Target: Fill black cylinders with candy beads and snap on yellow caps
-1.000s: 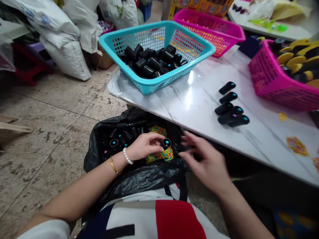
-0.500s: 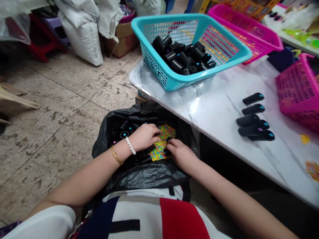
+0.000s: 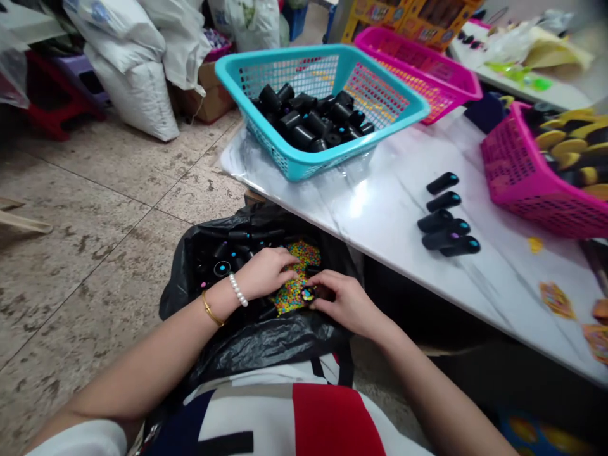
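Right hand (image 3: 346, 305) bent inward, fingers nearly closed, pinching a small black cap (image 3: 308, 294) with a blue centre, left hand (image 3: 264, 273) curled, fingertips on multicoloured beads (image 3: 295, 290), holding unclear, both above a black plastic bag (image 3: 251, 339)

The right hand (image 3: 349, 305), blurred and open over the bag a second ago, now pinches a black tube (image 3: 310, 294) low over the coloured beads (image 3: 289, 297), its end speckled with them. The left hand (image 3: 263, 273), earlier raised with a tube at its fingertips, has come down onto the beads.
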`<act>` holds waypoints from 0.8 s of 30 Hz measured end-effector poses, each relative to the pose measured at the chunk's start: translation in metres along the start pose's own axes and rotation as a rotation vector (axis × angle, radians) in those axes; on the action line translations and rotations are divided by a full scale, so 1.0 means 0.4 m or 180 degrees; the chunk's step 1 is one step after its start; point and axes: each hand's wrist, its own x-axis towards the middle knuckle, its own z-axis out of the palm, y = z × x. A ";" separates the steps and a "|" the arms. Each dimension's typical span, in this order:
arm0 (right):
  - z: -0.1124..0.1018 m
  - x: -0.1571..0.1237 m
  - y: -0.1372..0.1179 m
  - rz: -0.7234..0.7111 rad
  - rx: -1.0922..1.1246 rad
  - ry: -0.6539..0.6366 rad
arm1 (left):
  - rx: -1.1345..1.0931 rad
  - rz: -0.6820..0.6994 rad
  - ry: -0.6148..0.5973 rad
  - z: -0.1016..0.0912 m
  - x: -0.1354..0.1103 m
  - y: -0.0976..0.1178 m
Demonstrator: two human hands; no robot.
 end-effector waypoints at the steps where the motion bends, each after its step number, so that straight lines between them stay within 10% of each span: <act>1: -0.001 -0.003 -0.005 -0.0012 0.0045 0.0078 | 0.0068 0.0014 -0.0053 0.004 0.003 0.004; 8: -0.091 -0.104 -0.053 0.0007 0.0366 0.0644 | 0.1159 0.0093 -0.0481 0.046 -0.007 0.041; 14: -0.204 -0.270 -0.060 0.0278 -0.0742 0.2111 | 0.1414 0.0197 -0.0757 0.071 -0.011 0.034; 24: -0.035 -0.159 -0.018 -0.0685 -0.1616 0.1069 | 0.1416 0.0193 -0.0766 0.069 0.003 0.042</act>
